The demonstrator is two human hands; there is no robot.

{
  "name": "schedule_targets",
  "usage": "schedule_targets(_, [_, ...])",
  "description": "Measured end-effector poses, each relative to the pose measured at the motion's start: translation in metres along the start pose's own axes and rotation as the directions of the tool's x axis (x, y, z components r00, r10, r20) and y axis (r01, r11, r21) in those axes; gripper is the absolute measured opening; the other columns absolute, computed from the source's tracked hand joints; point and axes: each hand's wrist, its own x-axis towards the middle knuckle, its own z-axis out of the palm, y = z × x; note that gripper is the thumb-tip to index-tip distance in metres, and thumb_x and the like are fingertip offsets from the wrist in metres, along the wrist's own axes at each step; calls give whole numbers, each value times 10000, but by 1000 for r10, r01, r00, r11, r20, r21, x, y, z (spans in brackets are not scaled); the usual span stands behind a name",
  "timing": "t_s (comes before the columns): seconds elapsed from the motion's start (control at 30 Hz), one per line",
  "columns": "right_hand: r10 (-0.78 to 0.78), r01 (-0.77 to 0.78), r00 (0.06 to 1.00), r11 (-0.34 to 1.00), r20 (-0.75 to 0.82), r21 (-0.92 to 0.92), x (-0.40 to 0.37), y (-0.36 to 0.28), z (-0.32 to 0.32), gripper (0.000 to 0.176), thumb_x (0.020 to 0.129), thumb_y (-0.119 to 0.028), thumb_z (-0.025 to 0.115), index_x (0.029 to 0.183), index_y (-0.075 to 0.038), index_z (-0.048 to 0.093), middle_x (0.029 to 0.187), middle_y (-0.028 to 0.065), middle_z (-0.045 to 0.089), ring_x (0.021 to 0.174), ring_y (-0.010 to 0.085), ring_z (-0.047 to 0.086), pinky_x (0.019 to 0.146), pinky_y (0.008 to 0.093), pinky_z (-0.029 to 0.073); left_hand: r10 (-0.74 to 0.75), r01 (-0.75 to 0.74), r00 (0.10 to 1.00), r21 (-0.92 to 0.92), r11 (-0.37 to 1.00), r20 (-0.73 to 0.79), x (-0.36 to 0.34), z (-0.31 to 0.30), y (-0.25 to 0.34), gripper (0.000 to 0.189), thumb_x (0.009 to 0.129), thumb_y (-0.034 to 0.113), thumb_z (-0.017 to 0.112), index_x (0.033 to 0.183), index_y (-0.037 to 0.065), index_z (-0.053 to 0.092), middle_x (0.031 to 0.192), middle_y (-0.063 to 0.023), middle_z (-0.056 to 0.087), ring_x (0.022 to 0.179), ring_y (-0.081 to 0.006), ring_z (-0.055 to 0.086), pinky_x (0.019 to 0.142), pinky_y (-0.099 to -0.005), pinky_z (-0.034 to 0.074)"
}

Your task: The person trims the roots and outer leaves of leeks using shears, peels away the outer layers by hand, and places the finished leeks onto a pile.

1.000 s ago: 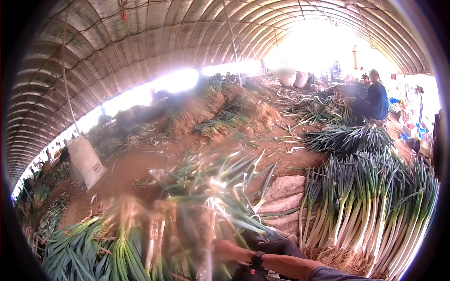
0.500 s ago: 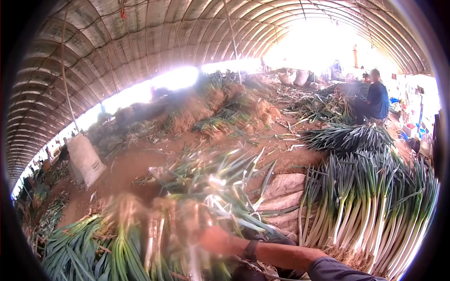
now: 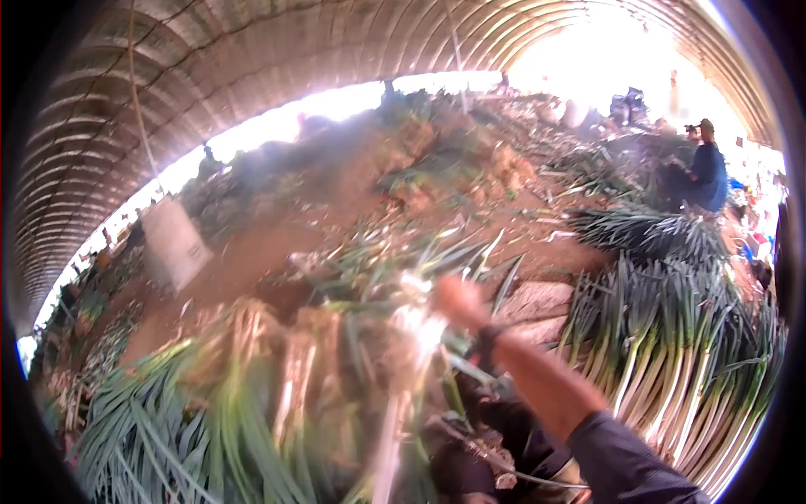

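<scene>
My right hand [image 3: 460, 302] is a blurred shape near the middle, with a dark band at the wrist and a dark sleeve further down the arm. It is beside a bright, smeared patch of pale stalks [image 3: 416, 323], and whether its fingers hold any of them cannot be made out. Below and left of it lie unsorted green onions [image 3: 243, 420] with brown roots. Trimmed green onions with white stems [image 3: 663, 361] lie in a thick row on the right. My left hand does not show.
A white sack [image 3: 174, 244] stands at the left on brown soil. Loose leaves [image 3: 403, 256] lie ahead of the hand. Beige cloth [image 3: 537, 302] is spread beside the onion row. A person in dark clothes [image 3: 709, 172] sits at the back right near more onions.
My right hand has moved up and to the right, off the lower onion pile, and the forearm is now steeper. The camera view has shifted, so the scene sits further right.
</scene>
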Motion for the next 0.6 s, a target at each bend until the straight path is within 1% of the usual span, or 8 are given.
schedule_targets(0.07, [192,-167,973,970,-132,175,21,59,0,152,753,-206,704,732,-56,687,805,89,666,701,287,659,588,390,527,-215,224,966,-49,973,141,-35,27,-15,561,939,72,594,1484,100,465,1316,-271,543,1130,-397,592,875,-541,499])
schedule_targets(0.1, [-233,218,972,874,20,-434,17,79,-8,197,791,-238,708,785,-42,692,761,110,670,665,271,646,582,400,514,-326,358,914,-101,928,241,-57,41,-20,576,950,84,578,1508,113,438,1337,-264,527,1176,-383,577,913,-551,484])
schedule_targets(0.17, [21,45,991,882,-135,470,9,91,7,186,827,-243,705,915,-82,736,792,107,682,720,229,651,631,388,522,-411,445,844,-20,895,345,-43,33,-16,576,970,153,595,1520,132,424,1366,-157,530,1211,-322,561,1129,-537,344])
schedule_targets(0.23, [-156,311,941,743,-299,593,-24,68,29,222,845,-225,684,1042,-154,760,950,121,713,835,184,666,690,353,528,-560,737,674,-497,458,483,14,-26,-1,296,1005,223,588,1262,77,573,1201,-93,574,1020,-201,560,1087,-483,335])
schedule_targets(0.33, [-607,-365,794,-508,-24,780,-70,25,60,466,839,-180,704,1210,91,628,1215,198,675,1094,342,656,1011,449,489,-520,723,671,-622,300,529,42,-46,-12,203,1017,250,597,1042,51,620,1012,-48,618,831,-153,550,843,-408,498])
schedule_targets(0.4, [-741,-436,672,-417,-19,797,-100,-12,75,608,844,-255,723,1333,56,539,1313,181,600,1177,248,602,1030,420,489,-513,708,680,-652,272,524,55,-58,-7,203,1012,243,607,1091,57,620,1014,-38,648,843,-169,588,751,-394,505])
schedule_targets(0.53, [-709,285,505,-401,-492,871,-175,-92,51,494,928,-242,669,1331,5,527,1280,108,583,1142,191,587,1007,356,485,-614,582,721,-763,283,321,64,-47,0,214,1002,230,632,1074,36,688,675,27,572,544,-57,473,487,-233,352])
schedule_targets(0.6, [-703,147,618,-337,-352,930,-193,-122,71,437,970,-236,641,1330,-20,521,1263,72,575,1125,163,579,996,324,483,-585,590,700,-794,150,409,56,-30,-8,232,993,244,646,1077,32,689,673,30,565,547,-56,463,488,-231,347])
